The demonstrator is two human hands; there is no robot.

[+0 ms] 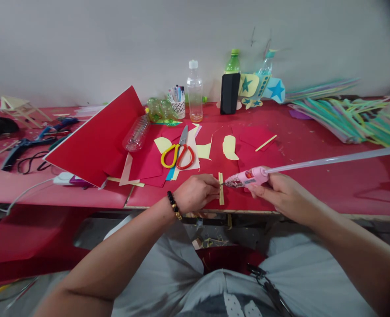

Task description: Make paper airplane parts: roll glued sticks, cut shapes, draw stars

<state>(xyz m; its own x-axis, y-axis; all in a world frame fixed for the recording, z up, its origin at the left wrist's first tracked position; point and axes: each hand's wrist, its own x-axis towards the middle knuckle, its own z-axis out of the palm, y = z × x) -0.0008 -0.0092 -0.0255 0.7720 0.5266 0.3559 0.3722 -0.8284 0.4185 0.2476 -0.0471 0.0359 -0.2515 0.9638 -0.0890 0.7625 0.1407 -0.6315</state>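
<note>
The red counter [314,189] is spreading beneath and all around the yellow-and-red-handled scissors [183,137]. To the left of the scissors, a large red board [99,136] is slanting upward, its pale edge showing. Far to the right of the scissors and somewhat beyond them, a heap of pastel strips [340,119] is lying in a loose tangle.

On the near side of the scissors and to their right, the right hand [282,193] is gripping a pink glue gun [248,177], the grip being closed around its body. A long translucent rod [330,159] is running out of its back end, away from the scissors, and the nozzle is pointing toward the left hand. That left hand [196,191], also nearer than the scissors, is bringing its fingertips together at a pale yellow strip [221,193]; I cannot tell whether its grip is pinching the strip or only resting against it.

Directly beyond the scissors, a clear bottle [195,94] with a white cap is standing upright, and a pen cup [178,110] is sitting just beside it. Further right, beyond the scissors, a black phone [229,94] is standing on edge.

Right of the scissors, a curved yellow paper piece [229,147] is lying flat, and past it a thin yellow stick [266,143] is resting at an angle.
</note>
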